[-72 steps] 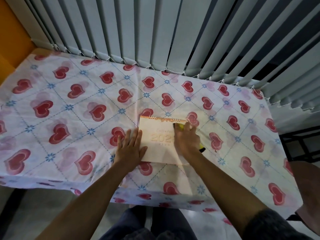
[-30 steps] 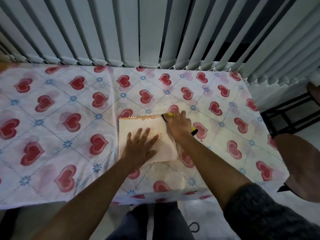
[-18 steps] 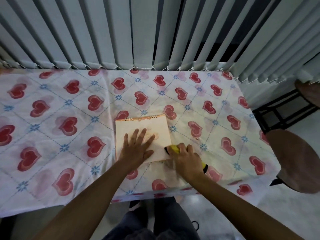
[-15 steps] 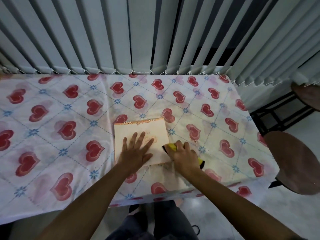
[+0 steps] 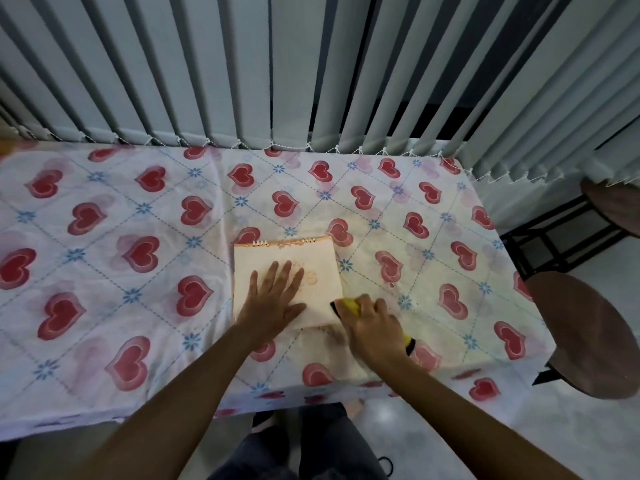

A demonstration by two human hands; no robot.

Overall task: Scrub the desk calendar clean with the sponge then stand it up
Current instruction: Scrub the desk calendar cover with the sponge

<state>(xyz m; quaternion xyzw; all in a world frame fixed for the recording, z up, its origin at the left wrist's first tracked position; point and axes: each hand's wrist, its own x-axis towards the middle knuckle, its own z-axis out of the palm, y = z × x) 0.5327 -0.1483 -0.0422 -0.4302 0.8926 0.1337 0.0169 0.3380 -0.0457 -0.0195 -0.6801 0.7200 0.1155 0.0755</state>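
Note:
A pale peach desk calendar (image 5: 311, 265) with a spiral binding along its far edge lies flat on the heart-print tablecloth (image 5: 138, 237). My left hand (image 5: 273, 299) presses flat on its near left part, fingers spread. My right hand (image 5: 372, 327) grips a yellow sponge (image 5: 349, 304) with a dark scrub side. The sponge sits at the calendar's near right corner, mostly covered by my fingers.
Vertical blinds (image 5: 277, 81) hang along the table's far edge. A round brown stool (image 5: 585, 334) stands off the table's right side, with a second one (image 5: 616, 206) further back and a dark metal frame (image 5: 561, 233) between them. The table's near edge runs just below my wrists.
My right hand swept the sponge from the calendar's far right corner down to its near right corner. My left hand stayed pressed on the calendar. The camera view shifted right.

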